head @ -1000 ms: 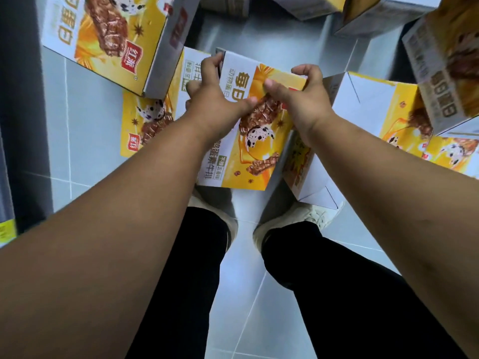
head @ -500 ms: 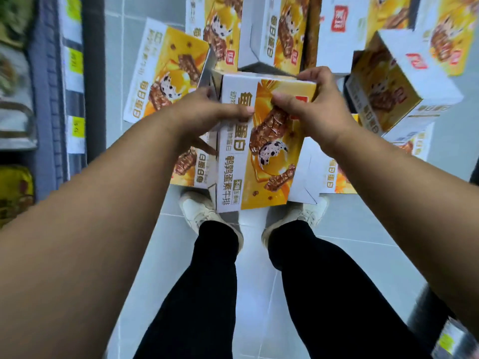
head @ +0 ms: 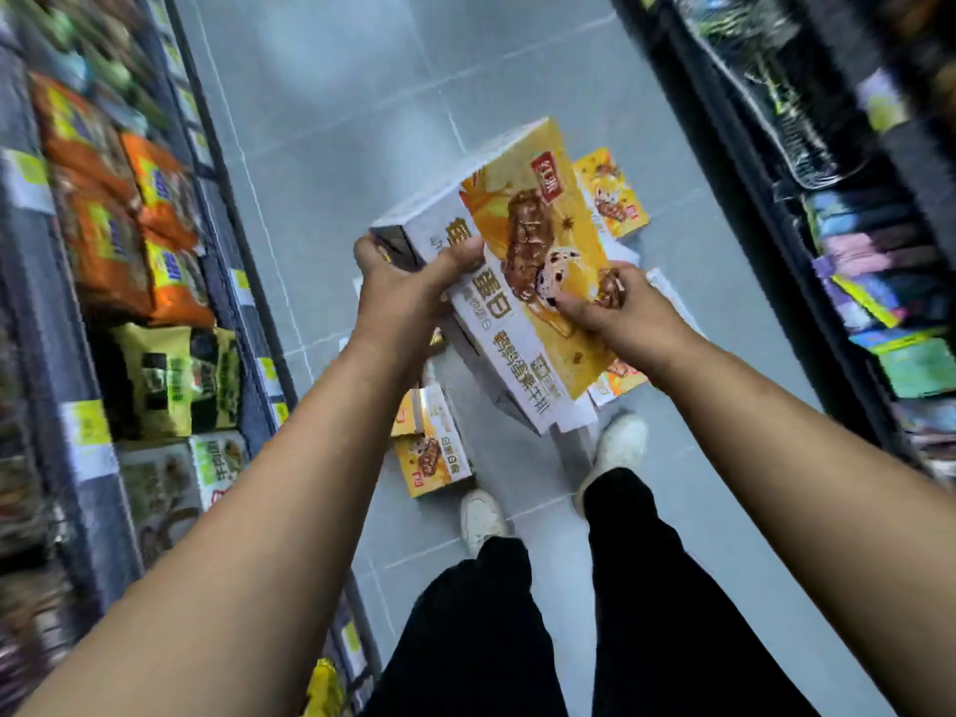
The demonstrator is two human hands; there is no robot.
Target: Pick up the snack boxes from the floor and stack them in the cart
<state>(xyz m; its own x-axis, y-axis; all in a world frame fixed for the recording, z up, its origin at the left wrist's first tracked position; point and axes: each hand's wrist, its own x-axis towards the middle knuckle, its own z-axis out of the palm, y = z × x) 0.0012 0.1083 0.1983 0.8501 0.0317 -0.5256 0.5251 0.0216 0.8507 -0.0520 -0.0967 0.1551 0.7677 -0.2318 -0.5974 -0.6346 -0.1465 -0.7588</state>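
Left hand (head: 398, 287) and right hand (head: 615, 315) both grip the snack box (head: 522, 282) by opposite edges; stiff cardboard, likely light, glossy.

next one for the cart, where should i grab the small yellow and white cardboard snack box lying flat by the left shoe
Probably from above, pinching two opposite narrow side walls of the small yellow and white cardboard snack box. Its broad yellow face lies up on the grey tiled floor, and another box crowds its far end.
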